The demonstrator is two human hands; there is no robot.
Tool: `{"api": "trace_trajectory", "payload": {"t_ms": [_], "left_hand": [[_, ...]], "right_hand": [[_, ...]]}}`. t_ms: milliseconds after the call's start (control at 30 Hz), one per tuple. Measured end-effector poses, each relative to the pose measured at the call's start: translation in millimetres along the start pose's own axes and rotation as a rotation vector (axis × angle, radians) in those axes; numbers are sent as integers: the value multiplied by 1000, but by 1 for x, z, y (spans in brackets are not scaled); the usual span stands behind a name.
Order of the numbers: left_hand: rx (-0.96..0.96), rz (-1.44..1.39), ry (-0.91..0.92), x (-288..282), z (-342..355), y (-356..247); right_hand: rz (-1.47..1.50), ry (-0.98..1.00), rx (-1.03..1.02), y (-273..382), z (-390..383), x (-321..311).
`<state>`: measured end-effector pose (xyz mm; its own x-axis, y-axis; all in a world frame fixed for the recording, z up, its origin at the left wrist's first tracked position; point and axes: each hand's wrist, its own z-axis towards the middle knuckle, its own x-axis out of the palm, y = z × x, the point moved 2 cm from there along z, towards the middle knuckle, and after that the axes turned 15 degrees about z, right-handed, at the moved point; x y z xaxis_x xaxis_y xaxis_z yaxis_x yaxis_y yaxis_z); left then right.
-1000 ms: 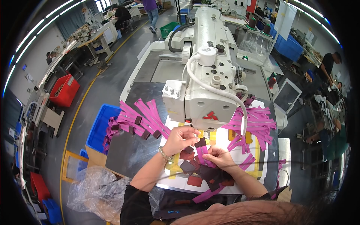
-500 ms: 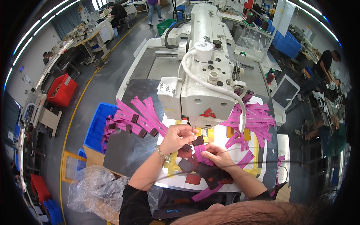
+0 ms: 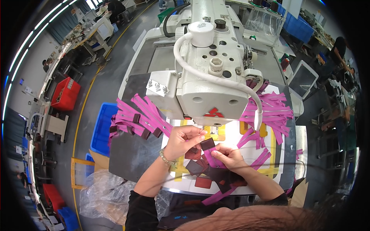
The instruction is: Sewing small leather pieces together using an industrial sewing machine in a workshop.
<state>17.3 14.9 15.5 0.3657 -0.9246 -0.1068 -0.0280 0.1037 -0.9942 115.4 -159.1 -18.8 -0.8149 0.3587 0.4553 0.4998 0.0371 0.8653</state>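
My right hand pinches a short magenta zipper between thumb and fingers. A dark brown patch covers the zipper's upper end. My left hand is closed in a pinch at the patch's upper left corner; what lies between its fingertips is too small to make out. Loose dark patches and a reddish-brown patch lie under my hands on the white work plate. Just beyond my fingers is a yellow clamp piece, below the sewing machine head.
Magenta zippers with dark patches fan out at the left. More zippers are piled at the right. A blue bin stands left of the table, above crumpled clear plastic. A tilted screen is at the right.
The view has shifted, so the machine head appears larger and higher. Both hands keep their hold, and the left fingertips now show at the patch's corner.
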Motion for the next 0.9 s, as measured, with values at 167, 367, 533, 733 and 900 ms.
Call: {"api": "trace_trajectory", "payload": {"t_ms": [167,367,533,733,900], "left_hand": [[-32,-53,-4,-4,-1,6],[-32,-65,60,-3,1,4],[5,117,183,-4,0,3],[46,210,222,-2,1,-5],[38,221,227,-1,0,-8]], "right_hand": [[121,19,22,-2,3,0],[160,25,46,0,2,0],[203,21,45,2,2,1],[194,-5,45,-2,3,-4],[202,-12,38,0,3,-1]]}}
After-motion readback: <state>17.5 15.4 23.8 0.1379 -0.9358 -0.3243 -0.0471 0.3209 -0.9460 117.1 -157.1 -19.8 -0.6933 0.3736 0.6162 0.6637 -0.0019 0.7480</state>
